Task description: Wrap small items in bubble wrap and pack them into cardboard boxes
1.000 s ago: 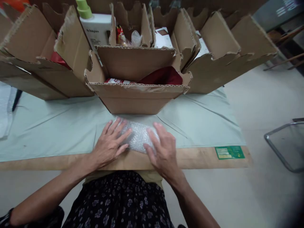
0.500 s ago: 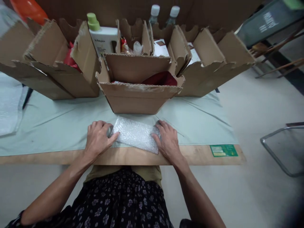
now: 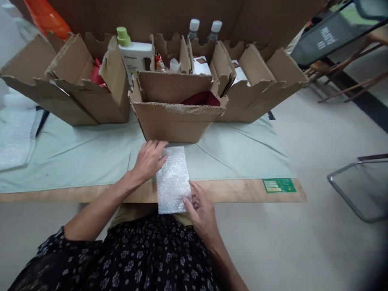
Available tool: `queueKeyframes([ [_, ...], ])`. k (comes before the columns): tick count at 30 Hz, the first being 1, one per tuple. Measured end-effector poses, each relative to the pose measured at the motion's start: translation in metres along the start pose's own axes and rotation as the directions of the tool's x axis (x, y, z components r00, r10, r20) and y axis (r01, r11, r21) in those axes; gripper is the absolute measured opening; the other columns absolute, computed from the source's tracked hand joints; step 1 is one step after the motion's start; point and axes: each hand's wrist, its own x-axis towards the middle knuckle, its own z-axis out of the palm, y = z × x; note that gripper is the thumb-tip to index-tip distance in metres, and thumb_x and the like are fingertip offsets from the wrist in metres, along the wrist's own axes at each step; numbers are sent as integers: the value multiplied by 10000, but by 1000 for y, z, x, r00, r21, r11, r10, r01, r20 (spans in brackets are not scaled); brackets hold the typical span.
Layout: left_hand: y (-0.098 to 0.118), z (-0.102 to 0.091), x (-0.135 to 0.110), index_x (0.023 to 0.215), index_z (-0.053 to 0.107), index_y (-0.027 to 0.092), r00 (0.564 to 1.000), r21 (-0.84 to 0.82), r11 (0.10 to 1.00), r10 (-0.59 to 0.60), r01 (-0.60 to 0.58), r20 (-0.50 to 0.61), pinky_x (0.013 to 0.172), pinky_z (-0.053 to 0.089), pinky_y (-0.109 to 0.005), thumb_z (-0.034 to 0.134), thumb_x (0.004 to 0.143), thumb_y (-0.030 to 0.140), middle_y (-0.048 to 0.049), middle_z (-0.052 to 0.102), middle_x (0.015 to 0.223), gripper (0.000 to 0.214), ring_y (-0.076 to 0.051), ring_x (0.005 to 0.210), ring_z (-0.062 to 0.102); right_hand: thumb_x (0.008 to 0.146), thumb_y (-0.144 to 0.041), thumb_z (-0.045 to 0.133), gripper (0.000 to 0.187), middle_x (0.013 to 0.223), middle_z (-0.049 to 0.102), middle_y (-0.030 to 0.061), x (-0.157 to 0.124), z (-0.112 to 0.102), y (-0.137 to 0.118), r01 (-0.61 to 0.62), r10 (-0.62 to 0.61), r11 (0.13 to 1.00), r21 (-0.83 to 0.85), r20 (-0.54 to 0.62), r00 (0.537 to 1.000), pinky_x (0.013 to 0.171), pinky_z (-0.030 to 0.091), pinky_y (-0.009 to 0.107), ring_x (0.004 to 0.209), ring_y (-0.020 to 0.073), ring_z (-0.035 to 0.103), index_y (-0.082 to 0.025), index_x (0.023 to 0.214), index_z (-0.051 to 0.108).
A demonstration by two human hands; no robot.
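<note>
A flat rectangular bubble-wrap packet (image 3: 173,182) lies lengthwise toward me, its near end reaching past the table's front edge. My left hand (image 3: 150,158) grips its far left corner, thumb on top. At the near right side my right hand (image 3: 200,210) holds the packet between thumb and curled fingers. What the bubble wrap encloses, if anything, cannot be made out. Just beyond the packet stands an open cardboard box (image 3: 178,121) with dark red cloth-like material (image 3: 203,99) inside.
Behind stand more open cardboard boxes (image 3: 113,97), a white bottle with a green cap (image 3: 135,56) and two clear bottles with white caps (image 3: 194,28). Bubble-wrap sheets (image 3: 16,137) lie at the left. A green label (image 3: 279,185) is on the wooden table edge (image 3: 242,190).
The bubble-wrap packet has turned from crosswise to lengthwise. My left hand has moved right and away from me, my right hand nearer to me. The view has shifted slightly.
</note>
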Motion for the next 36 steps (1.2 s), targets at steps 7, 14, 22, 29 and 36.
queueKeyframes([
  [7, -5, -18, -94, 1420, 535, 194, 913, -161, 911, 397, -379, 97, 1121, 463, -581, 650, 926, 245, -153, 583, 1460, 510, -340, 1389, 492, 946, -336, 633, 511, 1059, 741, 96, 8, 1, 6, -68, 67, 989, 128, 13, 998, 727, 629, 378, 817, 207, 711, -218, 1438, 557],
  [14, 14, 9, -128, 1383, 566, 163, 869, -156, 856, 493, -492, -35, 1119, 475, -573, 583, 871, 38, -177, 621, 1416, 527, -340, 1402, 495, 890, -426, 720, 533, 1017, 716, 73, 10, 11, 0, -286, 263, 817, 501, 118, 957, 525, 616, 289, 764, 188, 691, -235, 1357, 550],
  [22, 19, 7, -111, 1201, 669, 187, 989, -526, 839, 86, -136, -119, 847, 613, -362, 602, 942, 137, -77, 782, 1048, 272, -198, 952, 734, 900, -471, 722, 641, 1372, 634, 147, -3, -19, 1, 99, -97, 995, 23, -48, 994, 954, 605, 502, 1146, 286, 677, -259, 1465, 507],
  [29, 24, 6, -109, 1275, 653, 167, 983, -595, 786, -175, 167, 44, 729, 602, -279, 598, 965, 277, -65, 782, 1000, 334, -158, 803, 728, 951, -404, 632, 573, 1145, 752, 83, 41, -6, -6, 227, -209, 942, -248, 96, 973, 930, 583, 451, 1000, 251, 703, -251, 1492, 517],
  [36, 15, 9, -98, 1053, 717, 179, 974, -421, 906, -136, 49, -180, 748, 563, -339, 618, 962, 271, -45, 753, 857, 163, -178, 767, 684, 947, -355, 564, 422, 818, 730, 35, 62, 16, -2, 208, -188, 876, -436, 88, 978, 741, 552, 371, 722, 218, 633, -240, 1338, 675],
])
